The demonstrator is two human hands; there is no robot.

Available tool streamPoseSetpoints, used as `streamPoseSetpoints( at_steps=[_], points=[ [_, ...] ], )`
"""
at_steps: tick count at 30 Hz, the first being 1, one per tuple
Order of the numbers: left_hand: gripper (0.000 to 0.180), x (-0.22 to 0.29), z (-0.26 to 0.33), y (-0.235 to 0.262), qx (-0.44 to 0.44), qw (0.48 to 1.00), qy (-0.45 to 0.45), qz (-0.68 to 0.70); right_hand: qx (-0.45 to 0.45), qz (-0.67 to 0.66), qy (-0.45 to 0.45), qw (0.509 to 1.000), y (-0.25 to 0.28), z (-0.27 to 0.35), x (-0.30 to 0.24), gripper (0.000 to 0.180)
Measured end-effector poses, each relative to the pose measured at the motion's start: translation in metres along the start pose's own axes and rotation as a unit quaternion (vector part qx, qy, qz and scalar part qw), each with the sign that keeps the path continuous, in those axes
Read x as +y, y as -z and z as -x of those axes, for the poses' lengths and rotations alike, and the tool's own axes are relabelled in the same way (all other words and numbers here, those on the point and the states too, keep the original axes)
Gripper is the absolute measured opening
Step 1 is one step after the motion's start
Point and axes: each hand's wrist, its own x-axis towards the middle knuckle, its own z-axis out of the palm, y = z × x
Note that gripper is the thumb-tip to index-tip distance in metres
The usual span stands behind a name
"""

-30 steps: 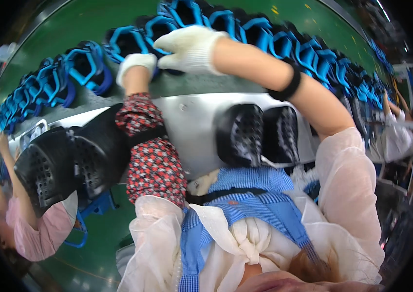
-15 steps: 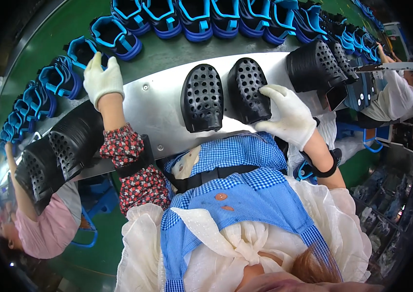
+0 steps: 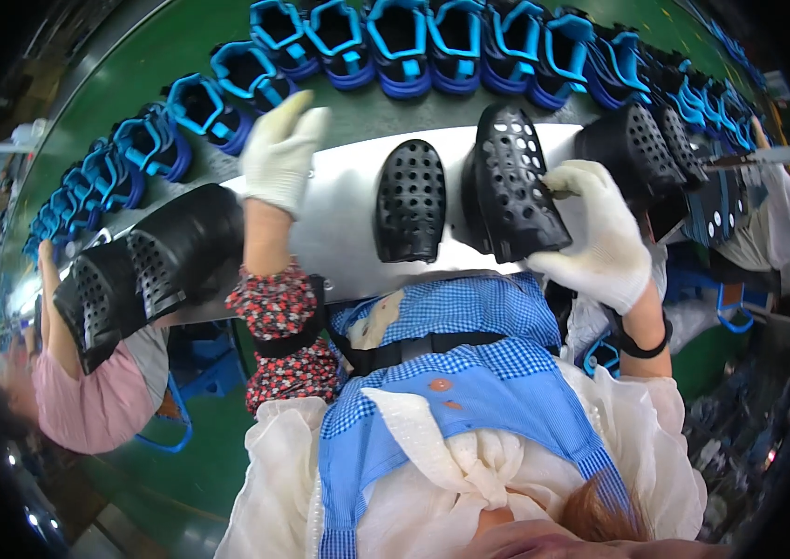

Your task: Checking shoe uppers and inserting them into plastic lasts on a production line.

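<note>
My right hand (image 3: 595,233), in a white knit glove, grips a black perforated foot-shaped form (image 3: 511,186) by its right side and near end. That form is tilted, its far end raised. Beside it on the left, a second such form (image 3: 411,200) lies on the metal plate (image 3: 348,177), touched by neither hand. My left hand (image 3: 283,154), also gloved, is over the plate's far edge with its fingers stretched out and nothing visible in them. Just beyond its fingertips is a black-and-blue shoe (image 3: 251,70), one of a curved row.
Larger black perforated forms stand at the left (image 3: 185,247) and right (image 3: 633,154) of the plate. Several shoes (image 3: 400,47) line the green table (image 3: 181,47). A person in a pink top (image 3: 97,391) sits at the left; another person's arm (image 3: 758,135) reaches in at the right.
My right hand has closed on the right-hand form and tilted it up. My left hand has moved right along the shoe row. The whole view has shifted slightly.
</note>
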Motion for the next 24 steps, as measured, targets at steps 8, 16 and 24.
streamPoseSetpoints(
  at_steps=[8, 16, 24],
  points=[
    [0.061, 0.038, 0.045, -0.011, -0.335, 0.756, 0.082, 0.557, -0.080, -0.006, 0.175, 0.981, -0.013, -0.060, -0.057, 0.069],
    [0.040, 0.007, 0.028, 0.012, -0.095, 0.800, 0.042, 0.591, -0.121, 0.008, 0.113, 0.986, -0.063, -0.120, -0.081, 0.056],
    [0.023, -0.021, 0.003, 0.022, -0.037, 0.729, 0.054, 0.681, -0.112, 0.089, 0.064, 0.988, -0.095, -0.175, -0.089, 0.036]
  ],
)
